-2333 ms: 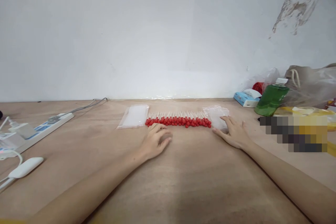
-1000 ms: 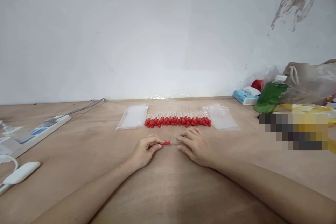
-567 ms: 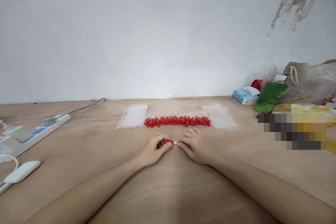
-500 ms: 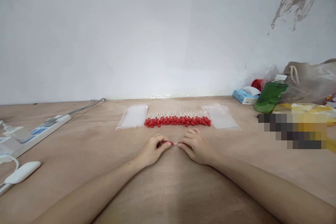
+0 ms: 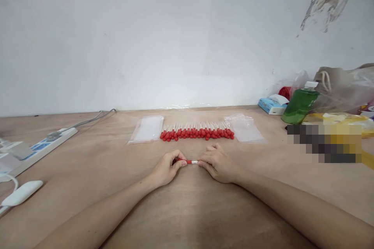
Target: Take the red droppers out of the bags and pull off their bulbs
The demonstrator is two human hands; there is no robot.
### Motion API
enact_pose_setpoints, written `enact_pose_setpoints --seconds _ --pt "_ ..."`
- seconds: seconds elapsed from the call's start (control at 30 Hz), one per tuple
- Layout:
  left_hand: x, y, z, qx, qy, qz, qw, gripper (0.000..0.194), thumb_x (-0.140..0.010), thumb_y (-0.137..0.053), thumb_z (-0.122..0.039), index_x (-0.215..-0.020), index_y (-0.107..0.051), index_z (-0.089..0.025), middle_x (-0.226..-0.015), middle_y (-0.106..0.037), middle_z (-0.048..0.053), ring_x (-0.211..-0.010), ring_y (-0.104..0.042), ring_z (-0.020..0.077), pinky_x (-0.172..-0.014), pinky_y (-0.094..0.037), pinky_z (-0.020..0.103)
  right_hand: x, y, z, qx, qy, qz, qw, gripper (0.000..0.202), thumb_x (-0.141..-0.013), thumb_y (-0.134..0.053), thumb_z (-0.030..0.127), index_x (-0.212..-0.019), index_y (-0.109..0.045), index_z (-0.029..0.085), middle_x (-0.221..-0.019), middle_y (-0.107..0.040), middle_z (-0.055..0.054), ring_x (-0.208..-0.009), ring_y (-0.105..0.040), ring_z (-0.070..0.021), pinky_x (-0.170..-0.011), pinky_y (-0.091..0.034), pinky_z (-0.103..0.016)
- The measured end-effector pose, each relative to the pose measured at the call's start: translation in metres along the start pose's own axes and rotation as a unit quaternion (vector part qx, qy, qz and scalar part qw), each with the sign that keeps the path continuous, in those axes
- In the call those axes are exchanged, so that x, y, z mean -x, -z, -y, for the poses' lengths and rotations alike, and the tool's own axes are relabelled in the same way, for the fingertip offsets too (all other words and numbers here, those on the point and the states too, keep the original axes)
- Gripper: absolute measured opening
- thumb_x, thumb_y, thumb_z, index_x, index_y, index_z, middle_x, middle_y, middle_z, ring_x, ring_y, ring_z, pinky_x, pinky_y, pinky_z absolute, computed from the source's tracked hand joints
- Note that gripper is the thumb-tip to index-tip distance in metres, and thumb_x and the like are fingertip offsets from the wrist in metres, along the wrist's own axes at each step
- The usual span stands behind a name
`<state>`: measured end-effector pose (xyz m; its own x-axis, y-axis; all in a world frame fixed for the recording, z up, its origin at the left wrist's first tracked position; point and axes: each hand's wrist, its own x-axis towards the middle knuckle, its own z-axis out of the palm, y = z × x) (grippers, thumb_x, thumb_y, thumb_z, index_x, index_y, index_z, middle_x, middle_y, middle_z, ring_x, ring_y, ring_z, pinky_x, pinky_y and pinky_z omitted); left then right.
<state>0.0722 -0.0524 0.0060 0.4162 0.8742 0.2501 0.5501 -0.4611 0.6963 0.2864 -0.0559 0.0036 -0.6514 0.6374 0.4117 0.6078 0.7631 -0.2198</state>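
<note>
In the head view, a slim red-ended tube (image 5: 189, 162) lies crosswise in the gap between the person's two hands, just above or on the wooden tabletop (image 5: 198, 206); which of the two cannot be told. The left hand (image 5: 166, 167) pinches its red end between thumb and forefinger, other fingers curled. The right hand (image 5: 218, 166) has thumb and fingertips pressed together on the clear end. Just beyond both hands runs a row of red-ended tubes (image 5: 197, 134), clear points facing away from the person. A clear plastic bag (image 5: 147, 129) lies beyond the left hand, beside the row, and another bag (image 5: 248, 129) beyond the right. Farther out to the right hand's side stands a green bottle (image 5: 300, 105).
</note>
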Motion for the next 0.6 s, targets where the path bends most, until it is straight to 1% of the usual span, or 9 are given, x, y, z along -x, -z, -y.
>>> enact_pose_setpoints --seconds 0.17,0.4,0.53,0.6 --pt "0.001 0.003 -0.005 -0.023 -0.01 0.006 1.0 0.013 -0.08 -0.047 -0.023 -0.072 -0.055 -0.016 -0.066 -0.055 0.0 -0.062 -0.047 0.0118 -0.056 -0.036 0.022 -0.001 0.002 0.001 -0.002 0.001 0.009 1.0 0.031 -0.09 -0.033 0.028 -0.073 -0.057 0.019 -0.066 -0.061 0.0 -0.069 -0.041 -0.0136 -0.074 -0.025 -0.032" --pt "0.001 0.004 -0.009 -0.021 -0.026 0.001 0.999 0.013 -0.08 -0.046 -0.02 -0.071 -0.054 -0.016 -0.068 -0.056 0.0 -0.064 -0.049 0.0124 -0.058 -0.038 0.023 -0.002 0.004 0.003 -0.002 -0.008 0.02 1.0 0.034 -0.09 -0.033 0.027 -0.063 -0.052 0.018 -0.057 -0.056 0.001 -0.066 -0.04 -0.0125 -0.073 -0.027 -0.03" --pt "0.002 0.006 -0.005 -0.021 -0.02 -0.004 1.0 0.015 -0.08 -0.045 -0.021 -0.07 -0.054 -0.016 -0.068 -0.055 0.0 -0.065 -0.049 0.0128 -0.059 -0.038 0.023 0.002 0.006 -0.002 -0.011 -0.017 0.034 0.999 0.038 -0.091 -0.031 0.029 -0.061 -0.051 0.018 -0.056 -0.055 0.001 -0.066 -0.042 -0.0128 -0.074 -0.028 -0.031" --pt "0.003 0.009 0.0 -0.017 -0.008 -0.021 1.0 0.016 -0.081 -0.045 -0.024 -0.07 -0.054 -0.016 -0.068 -0.056 0.0 -0.065 -0.05 0.013 -0.06 -0.039 0.024 0.005 0.007 -0.009 -0.022 -0.042 0.027 0.998 0.039 -0.091 -0.03 0.032 -0.062 -0.053 0.019 -0.057 -0.056 0.001 -0.067 -0.044 -0.0135 -0.075 -0.029 -0.032"
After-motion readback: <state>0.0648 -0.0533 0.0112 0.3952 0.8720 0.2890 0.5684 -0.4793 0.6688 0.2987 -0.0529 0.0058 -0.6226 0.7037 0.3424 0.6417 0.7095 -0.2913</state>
